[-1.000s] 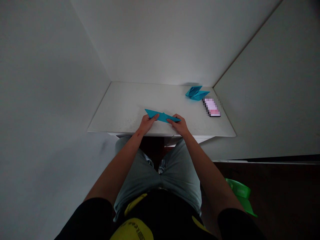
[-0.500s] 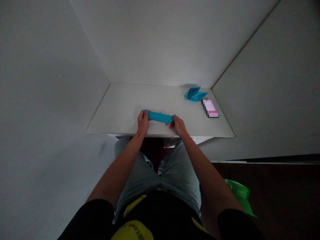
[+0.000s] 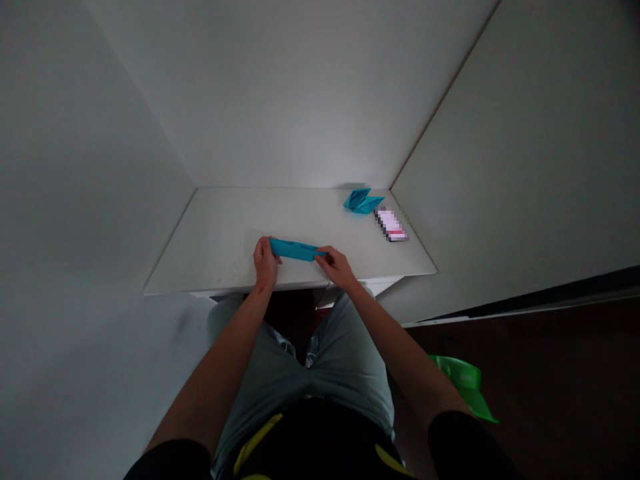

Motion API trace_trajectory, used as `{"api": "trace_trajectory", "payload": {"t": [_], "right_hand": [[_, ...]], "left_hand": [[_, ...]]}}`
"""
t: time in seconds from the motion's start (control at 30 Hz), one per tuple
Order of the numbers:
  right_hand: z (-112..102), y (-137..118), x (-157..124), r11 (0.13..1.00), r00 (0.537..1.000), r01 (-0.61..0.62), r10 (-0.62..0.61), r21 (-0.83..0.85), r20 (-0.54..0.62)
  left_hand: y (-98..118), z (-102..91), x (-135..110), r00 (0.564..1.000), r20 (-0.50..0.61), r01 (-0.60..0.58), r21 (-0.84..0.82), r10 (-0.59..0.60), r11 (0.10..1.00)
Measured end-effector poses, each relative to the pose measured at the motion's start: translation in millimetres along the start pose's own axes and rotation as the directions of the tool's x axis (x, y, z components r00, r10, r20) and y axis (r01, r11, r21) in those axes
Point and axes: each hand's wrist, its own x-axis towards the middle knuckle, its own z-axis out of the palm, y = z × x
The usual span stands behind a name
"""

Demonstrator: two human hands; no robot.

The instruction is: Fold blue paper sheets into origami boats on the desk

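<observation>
A long folded strip of blue paper point(image 3: 295, 249) is held just above the near part of a white table point(image 3: 225, 233). My left hand point(image 3: 265, 261) pinches its left end with closed fingers. My right hand point(image 3: 336, 266) pinches its right end, fingers closed on it too. Both hands hover close to the table's front edge. A second folded blue paper shape point(image 3: 361, 201) lies at the table's far right corner, well away from both hands.
A blurred-out flat object point(image 3: 391, 224) lies beside the far blue shape. White walls close the table in on the left, back and right. My knees in grey shorts are under the table edge. A green plastic thing point(image 3: 463, 387) sits on the dark floor at right.
The paper went from lying flat as a pointed shape under both hands to a narrower strip gripped at its ends. The camera view shifted, so everything sits further left and lower.
</observation>
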Motion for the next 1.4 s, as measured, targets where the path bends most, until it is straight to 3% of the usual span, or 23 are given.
{"api": "trace_trajectory", "payload": {"t": [0.17, 0.23, 0.47, 0.73, 0.83, 0.97, 1.2, 1.4], "right_hand": [[-24, -8, -26, 0.976, 0.967, 0.158, -0.123, -0.147, 0.221], [-38, -12, -36, 0.959, 0.957, 0.188, -0.13, -0.211, 0.259], [-88, 1, -46, 0.879, 0.998, 0.049, -0.059, -0.473, -0.006], [-130, 35, -3, 0.79, 0.976, -0.18, 0.067, -0.587, -0.209], [-135, 48, 16, 0.803, 0.967, -0.21, 0.085, -0.558, -0.242], [-131, 58, 28, 0.873, 0.975, -0.206, 0.147, -0.442, -0.164], [-120, 65, 10, 0.926, 0.994, -0.06, 0.022, -0.373, -0.107], [-116, 59, 0, 0.925, 0.993, -0.062, 0.022, -0.375, -0.112]], "left_hand": [[0, 1.0, 0, 0.996, 0.09, -0.016, 0.01, 0.015, 1.0], [-1, 1.6, 0, 0.992, 0.117, -0.046, 0.012, 0.044, 0.999], [-2, 2.8, -1, 0.983, 0.177, -0.06, 0.101, 0.041, 0.993], [5, 6.9, -5, 0.973, 0.226, -0.076, 0.16, 0.038, 0.984], [6, 7.9, -6, 0.973, 0.229, -0.071, 0.168, 0.031, 0.983], [7, 8.7, -6, 0.972, 0.233, -0.062, 0.174, 0.02, 0.983], [6, 9.7, -5, 0.971, 0.241, -0.049, 0.231, -0.008, 0.972], [6, 10.0, -5, 0.966, 0.259, -0.044, 0.258, -0.025, 0.965]]}}
